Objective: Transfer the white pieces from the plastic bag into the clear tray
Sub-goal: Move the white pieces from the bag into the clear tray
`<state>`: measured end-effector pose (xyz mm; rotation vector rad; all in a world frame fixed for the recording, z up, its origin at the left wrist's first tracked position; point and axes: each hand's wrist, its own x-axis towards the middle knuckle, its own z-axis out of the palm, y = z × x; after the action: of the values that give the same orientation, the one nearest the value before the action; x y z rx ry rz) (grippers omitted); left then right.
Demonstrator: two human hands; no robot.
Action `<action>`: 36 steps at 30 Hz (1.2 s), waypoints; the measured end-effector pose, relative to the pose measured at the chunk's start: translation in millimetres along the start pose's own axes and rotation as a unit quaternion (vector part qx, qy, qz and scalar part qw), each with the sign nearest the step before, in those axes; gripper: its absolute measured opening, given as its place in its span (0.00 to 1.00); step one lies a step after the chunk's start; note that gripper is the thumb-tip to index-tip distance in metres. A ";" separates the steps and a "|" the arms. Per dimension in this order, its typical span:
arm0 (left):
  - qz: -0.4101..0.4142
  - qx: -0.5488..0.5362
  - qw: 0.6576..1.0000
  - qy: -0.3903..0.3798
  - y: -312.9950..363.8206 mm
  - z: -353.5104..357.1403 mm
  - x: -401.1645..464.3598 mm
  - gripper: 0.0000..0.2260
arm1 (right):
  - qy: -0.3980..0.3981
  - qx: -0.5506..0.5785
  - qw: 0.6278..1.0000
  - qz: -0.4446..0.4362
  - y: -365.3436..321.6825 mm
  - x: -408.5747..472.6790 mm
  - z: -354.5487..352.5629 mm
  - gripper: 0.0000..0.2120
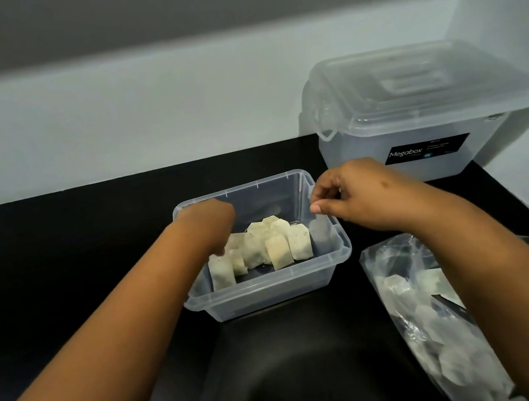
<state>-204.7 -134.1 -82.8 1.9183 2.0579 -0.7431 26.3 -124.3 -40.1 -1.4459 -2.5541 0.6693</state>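
Both forearms enter from the lower corners and reach forward over the black tabletop [54, 240]. Plastic bag [423, 314] lies on the tabletop at lower right, under the right forearm, crumpled; several white pieces [395, 285] are visible through the film inside it. Clear tray [270, 289] sits at centre on the tabletop, just left of the bag and apart from it. A cluster of white pieces [278, 250] stands in the tray, upright or slightly leaning, packed toward the near wall and touching one another.

Left hand [211, 224] is down inside the tray at its left side, knuckles toward the camera, fingers bent downward among the leftmost pieces; whether it pinches a piece cannot be told, since the fingertips are hidden. Right hand [356, 196] hovers above the tray's right rim, fingers curled, thumb and forefinger brought together; anything held between them is too small to make out.

Large lidded storage box [415, 114], clear, with a dark label, stands at the far right against the pale wall [139, 116], well behind the bag.
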 end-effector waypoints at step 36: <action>0.123 -0.045 0.979 0.154 306.5 50.9 -21.0 0.16 | -0.089 0.017 0.987 0.132 204.7 -133.0 43.7 0.08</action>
<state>89.0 -173.8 -178.3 2.2972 1.9193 -0.3066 243.0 -159.3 -155.3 -1.8091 -2.4831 0.9137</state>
